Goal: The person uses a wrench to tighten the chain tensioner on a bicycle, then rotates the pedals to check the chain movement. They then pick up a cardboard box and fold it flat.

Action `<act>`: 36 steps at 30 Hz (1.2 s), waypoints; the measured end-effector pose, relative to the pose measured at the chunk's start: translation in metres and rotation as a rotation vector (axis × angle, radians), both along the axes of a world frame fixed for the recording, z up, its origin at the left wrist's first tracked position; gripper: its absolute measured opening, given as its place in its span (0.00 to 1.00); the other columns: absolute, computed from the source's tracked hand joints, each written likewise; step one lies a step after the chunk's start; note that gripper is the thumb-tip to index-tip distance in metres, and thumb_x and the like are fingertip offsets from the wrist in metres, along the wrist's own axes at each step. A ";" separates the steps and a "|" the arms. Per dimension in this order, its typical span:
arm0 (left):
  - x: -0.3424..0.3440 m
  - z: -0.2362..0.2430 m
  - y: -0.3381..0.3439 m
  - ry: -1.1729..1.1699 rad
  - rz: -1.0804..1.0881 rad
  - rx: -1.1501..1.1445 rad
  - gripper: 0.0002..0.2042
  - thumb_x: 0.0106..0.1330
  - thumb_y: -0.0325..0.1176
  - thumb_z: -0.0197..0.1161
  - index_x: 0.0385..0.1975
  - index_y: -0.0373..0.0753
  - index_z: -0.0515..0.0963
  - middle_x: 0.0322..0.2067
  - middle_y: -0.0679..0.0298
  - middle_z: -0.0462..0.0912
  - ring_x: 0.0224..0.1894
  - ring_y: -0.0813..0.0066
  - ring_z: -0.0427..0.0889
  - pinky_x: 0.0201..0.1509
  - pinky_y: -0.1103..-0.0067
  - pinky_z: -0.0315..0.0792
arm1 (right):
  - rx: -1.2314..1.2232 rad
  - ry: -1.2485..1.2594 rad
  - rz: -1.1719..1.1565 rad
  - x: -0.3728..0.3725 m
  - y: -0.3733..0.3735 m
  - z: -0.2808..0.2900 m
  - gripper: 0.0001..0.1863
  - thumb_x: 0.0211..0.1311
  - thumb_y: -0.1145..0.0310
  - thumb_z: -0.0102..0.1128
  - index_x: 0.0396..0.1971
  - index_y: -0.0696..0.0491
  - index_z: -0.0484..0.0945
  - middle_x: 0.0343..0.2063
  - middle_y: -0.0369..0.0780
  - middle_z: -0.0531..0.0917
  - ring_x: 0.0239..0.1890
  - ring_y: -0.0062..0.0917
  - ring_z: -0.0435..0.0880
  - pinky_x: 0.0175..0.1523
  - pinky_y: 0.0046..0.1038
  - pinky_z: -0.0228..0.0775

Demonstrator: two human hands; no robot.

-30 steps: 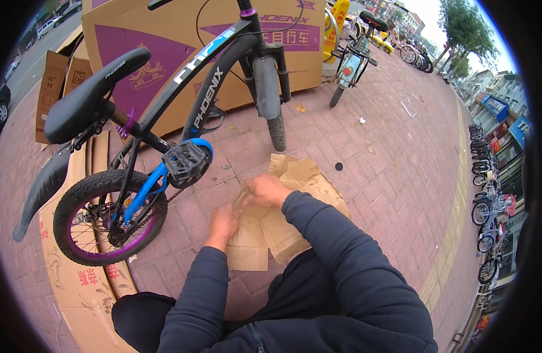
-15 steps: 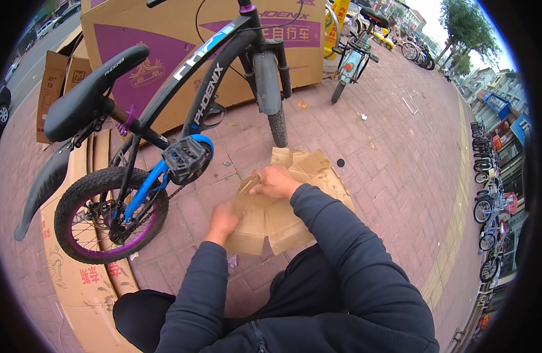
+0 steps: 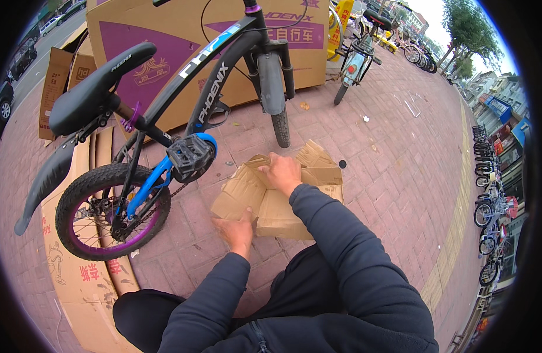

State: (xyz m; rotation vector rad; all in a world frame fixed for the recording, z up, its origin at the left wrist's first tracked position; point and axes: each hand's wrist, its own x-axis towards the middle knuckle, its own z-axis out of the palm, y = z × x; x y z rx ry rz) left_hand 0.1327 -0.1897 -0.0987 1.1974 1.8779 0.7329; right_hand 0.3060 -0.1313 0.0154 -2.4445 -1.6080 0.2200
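Observation:
A small brown cardboard box (image 3: 280,213) with creased, raised flaps lies on the paving in front of me. My left hand (image 3: 237,232) grips its near left side, thumb on top and the other fingers mostly hidden beneath the flap. At the far side of the box, my right hand (image 3: 283,174) is closed on the upper edge of a flap. Just beyond stands a black bicycle (image 3: 209,94), its front wheel (image 3: 281,128) close to the box and its blue crank (image 3: 146,191) to the left.
Behind the bicycle is a large printed carton (image 3: 159,35). Flattened cardboard (image 3: 77,288) lies at the left, under the rear wheel (image 3: 112,212). A second bicycle (image 3: 353,62) is parked farther off. On the paving, a small black disc (image 3: 342,164) sits beside the box.
The cardboard, flatter before, now stands opened into a box shape with raised sides. My left hand has shifted slightly right and down, with its thumb now visible on the flap.

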 end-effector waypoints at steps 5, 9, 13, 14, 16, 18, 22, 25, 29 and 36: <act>0.000 -0.007 0.000 -0.784 -0.079 -0.067 0.42 0.58 0.33 0.73 0.67 0.23 0.55 0.61 0.44 0.71 0.62 0.56 0.74 0.67 0.69 0.66 | 0.040 0.083 -0.038 0.000 -0.002 -0.004 0.24 0.60 0.46 0.68 0.40 0.54 0.82 0.34 0.52 0.87 0.42 0.50 0.86 0.46 0.48 0.77; 0.010 -0.002 -0.006 -0.534 0.065 -0.065 0.35 0.61 0.28 0.69 0.65 0.23 0.59 0.58 0.48 0.74 0.59 0.58 0.76 0.63 0.70 0.70 | 0.109 0.164 -0.045 0.000 -0.004 -0.008 0.24 0.59 0.47 0.69 0.38 0.55 0.83 0.34 0.54 0.86 0.42 0.51 0.85 0.46 0.48 0.76; 0.001 -0.011 -0.001 -0.905 -0.111 -0.240 0.26 0.62 0.28 0.67 0.57 0.21 0.68 0.53 0.51 0.79 0.53 0.61 0.79 0.58 0.71 0.73 | 0.075 0.205 -0.054 -0.002 -0.003 -0.009 0.25 0.57 0.48 0.71 0.36 0.58 0.84 0.34 0.55 0.86 0.41 0.51 0.85 0.47 0.47 0.76; -0.001 -0.016 0.001 -0.938 -0.161 -0.204 0.22 0.62 0.29 0.68 0.52 0.21 0.73 0.49 0.52 0.82 0.48 0.63 0.81 0.54 0.72 0.74 | 0.084 0.229 -0.054 -0.001 -0.002 -0.010 0.24 0.57 0.48 0.71 0.37 0.58 0.84 0.34 0.55 0.86 0.41 0.51 0.85 0.47 0.46 0.76; -0.007 -0.024 0.004 -0.977 -0.251 -0.196 0.19 0.63 0.29 0.67 0.47 0.20 0.78 0.45 0.53 0.85 0.44 0.65 0.83 0.51 0.74 0.75 | 0.094 0.263 -0.059 0.003 -0.001 -0.014 0.24 0.57 0.49 0.72 0.37 0.58 0.85 0.34 0.55 0.86 0.41 0.51 0.85 0.47 0.46 0.77; -0.014 -0.029 0.008 -1.016 -0.341 -0.272 0.17 0.65 0.28 0.64 0.48 0.20 0.78 0.44 0.54 0.85 0.44 0.66 0.83 0.51 0.75 0.75 | 0.075 0.344 -0.054 0.013 0.000 -0.023 0.23 0.58 0.52 0.72 0.41 0.58 0.85 0.34 0.53 0.87 0.40 0.47 0.87 0.46 0.42 0.78; -0.021 -0.024 0.021 -1.260 -0.503 -0.356 0.20 0.67 0.21 0.60 0.59 0.26 0.73 0.51 0.56 0.83 0.48 0.67 0.84 0.54 0.73 0.78 | 0.225 0.522 -0.173 0.048 0.008 -0.048 0.21 0.60 0.57 0.70 0.45 0.59 0.85 0.35 0.50 0.89 0.38 0.39 0.89 0.45 0.36 0.78; -0.018 -0.011 0.028 -1.179 -0.639 -0.315 0.20 0.68 0.24 0.62 0.60 0.29 0.74 0.52 0.57 0.83 0.50 0.68 0.83 0.56 0.74 0.77 | 0.267 1.044 -0.356 0.062 0.004 -0.059 0.24 0.56 0.55 0.74 0.37 0.64 0.84 0.35 0.54 0.88 0.40 0.43 0.88 0.47 0.38 0.77; -0.014 0.003 0.031 -1.025 -0.674 -0.223 0.24 0.67 0.32 0.69 0.61 0.33 0.74 0.54 0.59 0.82 0.54 0.69 0.81 0.59 0.73 0.75 | 0.271 0.567 -0.107 0.053 -0.001 -0.048 0.24 0.57 0.55 0.73 0.37 0.64 0.84 0.33 0.54 0.88 0.37 0.45 0.87 0.45 0.37 0.77; -0.006 0.006 0.027 -0.518 -0.500 0.048 0.32 0.66 0.50 0.69 0.63 0.33 0.73 0.57 0.54 0.80 0.58 0.58 0.77 0.65 0.67 0.69 | 0.235 0.603 0.035 0.015 0.003 -0.015 0.24 0.59 0.55 0.72 0.37 0.66 0.83 0.33 0.54 0.87 0.35 0.42 0.87 0.44 0.37 0.77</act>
